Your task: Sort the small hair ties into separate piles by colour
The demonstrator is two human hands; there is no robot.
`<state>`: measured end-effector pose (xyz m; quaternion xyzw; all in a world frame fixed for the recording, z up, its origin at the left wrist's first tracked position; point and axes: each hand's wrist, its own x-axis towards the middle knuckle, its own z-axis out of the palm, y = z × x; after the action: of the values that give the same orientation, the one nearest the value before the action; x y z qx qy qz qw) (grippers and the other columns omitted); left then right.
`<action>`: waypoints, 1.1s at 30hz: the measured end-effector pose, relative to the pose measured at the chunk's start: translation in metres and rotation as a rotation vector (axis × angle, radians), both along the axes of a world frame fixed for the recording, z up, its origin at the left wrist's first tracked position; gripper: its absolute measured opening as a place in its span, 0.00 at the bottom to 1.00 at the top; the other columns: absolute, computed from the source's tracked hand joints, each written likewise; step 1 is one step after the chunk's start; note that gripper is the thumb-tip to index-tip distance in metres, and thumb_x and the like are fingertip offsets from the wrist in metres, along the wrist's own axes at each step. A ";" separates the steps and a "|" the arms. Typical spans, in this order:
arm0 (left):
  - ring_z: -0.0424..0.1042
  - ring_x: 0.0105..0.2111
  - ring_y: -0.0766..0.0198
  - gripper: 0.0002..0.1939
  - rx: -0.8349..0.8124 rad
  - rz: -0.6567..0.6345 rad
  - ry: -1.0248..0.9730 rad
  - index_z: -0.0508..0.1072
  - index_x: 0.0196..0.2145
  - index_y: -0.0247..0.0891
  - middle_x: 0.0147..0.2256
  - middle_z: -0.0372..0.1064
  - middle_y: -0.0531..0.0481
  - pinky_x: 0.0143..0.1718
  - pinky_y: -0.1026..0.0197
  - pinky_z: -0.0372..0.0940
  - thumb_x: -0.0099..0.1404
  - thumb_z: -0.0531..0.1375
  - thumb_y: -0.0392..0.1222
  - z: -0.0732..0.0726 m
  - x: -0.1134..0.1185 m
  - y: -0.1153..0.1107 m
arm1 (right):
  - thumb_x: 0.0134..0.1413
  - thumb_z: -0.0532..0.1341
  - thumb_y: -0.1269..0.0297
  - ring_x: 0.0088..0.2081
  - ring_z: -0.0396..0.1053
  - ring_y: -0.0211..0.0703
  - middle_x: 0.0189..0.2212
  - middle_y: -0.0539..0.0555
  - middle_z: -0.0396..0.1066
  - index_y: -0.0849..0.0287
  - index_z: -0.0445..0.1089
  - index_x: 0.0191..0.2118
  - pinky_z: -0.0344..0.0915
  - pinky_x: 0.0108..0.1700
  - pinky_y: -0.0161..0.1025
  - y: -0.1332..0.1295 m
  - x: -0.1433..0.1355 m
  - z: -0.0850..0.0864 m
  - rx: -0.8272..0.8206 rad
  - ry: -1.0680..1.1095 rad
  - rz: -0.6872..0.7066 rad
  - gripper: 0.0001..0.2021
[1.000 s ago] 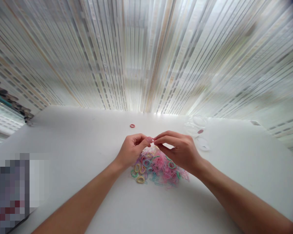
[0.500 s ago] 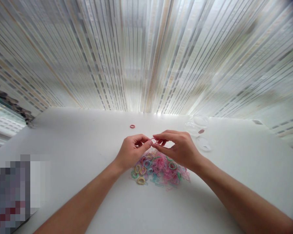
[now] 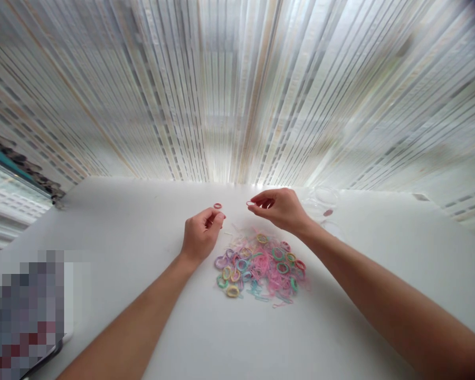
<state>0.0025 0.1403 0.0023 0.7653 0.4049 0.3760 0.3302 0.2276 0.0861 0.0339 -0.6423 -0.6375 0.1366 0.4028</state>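
Observation:
My right hand [image 3: 279, 208] pinches a small pale pink ring [image 3: 250, 203] between thumb and fingertips, just above the white table [image 3: 142, 232]. Left of it, my left hand [image 3: 201, 232] is closed, thumb against the curled fingers; whatever it grips is too small to name. A red ring [image 3: 217, 206] lies right beyond the left fingertips. Nearer to me, below both hands, spreads a loose pile of small coloured bands [image 3: 261, 266] in pink, green, yellow, blue and purple.
Clear round plastic pieces [image 3: 325, 198] lie at the back right, with a reddish-brown oval [image 3: 328, 212] among them. A blurred-out object [image 3: 27, 311] is at the left front. Striped curtains [image 3: 237, 105] hang behind the table.
The two hands have moved apart. My right hand went up and away with the pink ring, my left hand drew back to the left, and more of the pile shows.

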 end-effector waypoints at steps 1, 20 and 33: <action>0.66 0.23 0.67 0.13 0.038 -0.008 0.039 0.77 0.30 0.36 0.24 0.72 0.53 0.29 0.64 0.60 0.66 0.57 0.46 -0.001 0.000 0.000 | 0.51 0.69 0.58 0.25 0.70 0.37 0.24 0.52 0.77 0.60 0.82 0.34 0.65 0.30 0.35 0.010 0.003 -0.005 -0.026 -0.005 0.011 0.10; 0.65 0.22 0.68 0.11 0.116 -0.026 0.146 0.76 0.28 0.37 0.22 0.70 0.55 0.29 0.64 0.59 0.65 0.58 0.41 -0.004 0.002 0.002 | 0.51 0.69 0.55 0.28 0.68 0.38 0.29 0.53 0.78 0.61 0.82 0.42 0.62 0.33 0.37 0.040 0.007 -0.030 -0.107 -0.143 0.072 0.16; 0.68 0.24 0.66 0.12 0.100 -0.017 0.190 0.77 0.28 0.37 0.23 0.72 0.54 0.31 0.64 0.59 0.64 0.57 0.44 -0.005 0.002 0.004 | 0.56 0.66 0.48 0.30 0.71 0.43 0.30 0.56 0.78 0.59 0.81 0.42 0.66 0.30 0.38 -0.101 0.055 0.020 -0.191 0.183 -0.131 0.19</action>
<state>0.0046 0.1443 -0.0023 0.8164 0.4087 0.3185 0.2548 0.2829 -0.0149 0.0536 -0.7028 -0.5389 0.2280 0.4045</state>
